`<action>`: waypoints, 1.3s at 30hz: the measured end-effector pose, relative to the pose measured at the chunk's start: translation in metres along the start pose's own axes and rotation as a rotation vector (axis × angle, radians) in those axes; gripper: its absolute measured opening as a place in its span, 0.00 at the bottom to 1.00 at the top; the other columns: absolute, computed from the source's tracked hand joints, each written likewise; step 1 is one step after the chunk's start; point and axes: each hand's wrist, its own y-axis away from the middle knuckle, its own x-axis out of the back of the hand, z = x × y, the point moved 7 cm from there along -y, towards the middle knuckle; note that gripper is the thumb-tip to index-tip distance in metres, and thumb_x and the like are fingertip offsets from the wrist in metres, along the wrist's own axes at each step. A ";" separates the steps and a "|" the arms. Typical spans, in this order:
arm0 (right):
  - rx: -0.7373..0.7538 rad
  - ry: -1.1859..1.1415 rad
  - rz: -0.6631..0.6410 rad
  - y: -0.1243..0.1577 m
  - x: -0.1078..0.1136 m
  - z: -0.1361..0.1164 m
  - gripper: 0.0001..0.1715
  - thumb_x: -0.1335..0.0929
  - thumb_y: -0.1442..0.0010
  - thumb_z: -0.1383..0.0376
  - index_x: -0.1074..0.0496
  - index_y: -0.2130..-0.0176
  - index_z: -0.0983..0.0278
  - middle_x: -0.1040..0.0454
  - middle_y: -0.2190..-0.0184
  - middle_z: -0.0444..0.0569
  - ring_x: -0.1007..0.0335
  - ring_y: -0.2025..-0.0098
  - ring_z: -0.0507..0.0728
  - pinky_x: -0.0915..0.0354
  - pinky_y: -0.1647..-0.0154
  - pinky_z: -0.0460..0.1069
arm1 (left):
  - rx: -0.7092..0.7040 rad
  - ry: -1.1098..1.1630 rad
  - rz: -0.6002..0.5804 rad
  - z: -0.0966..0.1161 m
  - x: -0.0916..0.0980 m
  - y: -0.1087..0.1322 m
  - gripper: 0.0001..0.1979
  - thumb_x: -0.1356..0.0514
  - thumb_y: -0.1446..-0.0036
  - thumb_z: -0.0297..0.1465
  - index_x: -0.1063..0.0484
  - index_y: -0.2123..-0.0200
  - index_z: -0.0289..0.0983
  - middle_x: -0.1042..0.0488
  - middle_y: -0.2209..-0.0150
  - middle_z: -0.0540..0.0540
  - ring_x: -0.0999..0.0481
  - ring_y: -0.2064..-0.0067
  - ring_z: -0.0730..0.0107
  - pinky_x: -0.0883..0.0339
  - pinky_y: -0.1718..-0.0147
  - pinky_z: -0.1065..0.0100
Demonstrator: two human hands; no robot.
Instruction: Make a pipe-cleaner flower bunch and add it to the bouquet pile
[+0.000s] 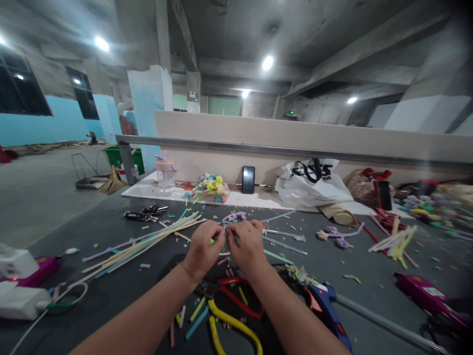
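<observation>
My left hand [203, 249] and my right hand [247, 244] meet above the middle of the dark table, fingertips pinched together. A tiny green bit shows at the left fingers; whatever else they hold is hidden. Beneath my wrists lie pliers with a yellow handle [238, 323] and a red handle [242, 298]. Short cut pieces of pastel stems, one of them a blue piece [197, 323], are scattered around them. To the left fans a bundle of long pastel stems [148, 242]. Just beyond my hands rests a small curled purple piece [235, 216].
A blue glue gun [328, 308] with a long clear stick lies right of my right forearm. Purple tools [430, 296] and white plugs [22, 298] flank the table. At the back stand a bottle [165, 176], a flower bunch [212, 187], a phone [248, 180] and a white bag [314, 185].
</observation>
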 end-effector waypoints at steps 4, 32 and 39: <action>-0.077 -0.144 0.119 -0.003 0.009 0.002 0.05 0.36 0.45 0.68 0.31 0.71 0.63 0.26 0.75 0.44 0.34 0.71 0.52 0.48 0.59 0.51 | -0.060 0.065 0.123 0.011 0.011 0.000 0.06 0.47 0.46 0.24 0.32 0.66 0.36 0.29 0.66 0.45 0.31 0.61 0.69 0.36 0.58 0.64; -0.310 -0.304 -0.051 -0.006 0.003 0.010 0.16 0.41 0.43 0.63 0.30 0.77 0.63 0.30 0.82 0.43 0.36 0.76 0.52 0.44 0.64 0.49 | -0.047 0.090 0.042 0.018 0.007 -0.006 0.15 0.49 0.43 0.26 0.30 0.54 0.39 0.36 0.70 0.46 0.36 0.67 0.71 0.35 0.67 0.68; -0.370 -0.352 0.024 -0.006 0.013 0.022 0.14 0.40 0.43 0.63 0.30 0.76 0.64 0.31 0.81 0.42 0.38 0.77 0.51 0.43 0.69 0.47 | 0.309 0.720 -0.113 0.003 -0.019 -0.002 0.18 0.49 0.44 0.30 0.36 0.49 0.39 0.33 0.57 0.42 0.34 0.56 0.66 0.40 0.54 0.61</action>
